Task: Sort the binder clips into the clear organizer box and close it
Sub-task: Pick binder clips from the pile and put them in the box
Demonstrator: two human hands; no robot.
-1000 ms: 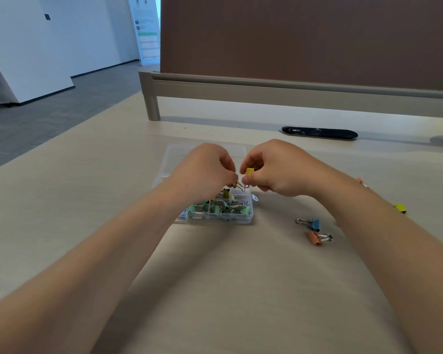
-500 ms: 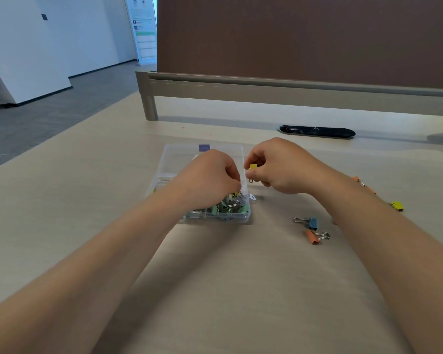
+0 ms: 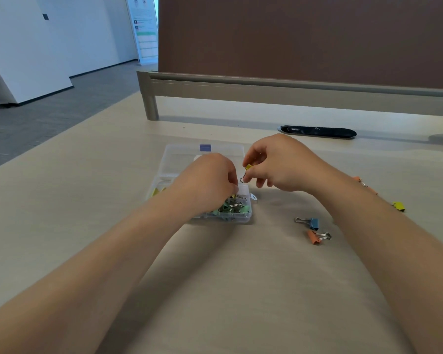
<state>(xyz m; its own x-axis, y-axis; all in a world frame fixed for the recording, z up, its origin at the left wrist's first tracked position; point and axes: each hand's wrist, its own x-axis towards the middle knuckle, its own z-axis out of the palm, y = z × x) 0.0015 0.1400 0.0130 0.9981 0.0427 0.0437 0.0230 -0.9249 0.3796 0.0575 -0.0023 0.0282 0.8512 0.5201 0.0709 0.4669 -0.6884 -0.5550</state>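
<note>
The clear organizer box point(image 3: 248, 217) lies open on the desk, its lid point(image 3: 184, 155) flat behind it. Green binder clips point(image 3: 228, 209) fill its near right compartment and yellow clips point(image 3: 156, 192) show at the left. My left hand point(image 3: 205, 182) hangs over the box with fingers curled down at the green clips; what it holds is hidden. My right hand point(image 3: 279, 162) pinches a small yellow binder clip point(image 3: 247, 166) just right of the box. Loose on the desk to the right are a blue clip point(image 3: 313, 223), an orange clip point(image 3: 313, 237), a yellow clip point(image 3: 399, 206) and another orange clip point(image 3: 356, 179).
A black cable slot point(image 3: 317, 131) sits in the desk behind my right hand. A grey rail point(image 3: 266, 85) and brown divider panel point(image 3: 304, 37) close off the back. The desk's left edge point(image 3: 62, 134) drops to a grey floor.
My hands have separated. The left hand dropped from the right hand down onto the box. The right hand kept its yellow clip and stayed beside the box.
</note>
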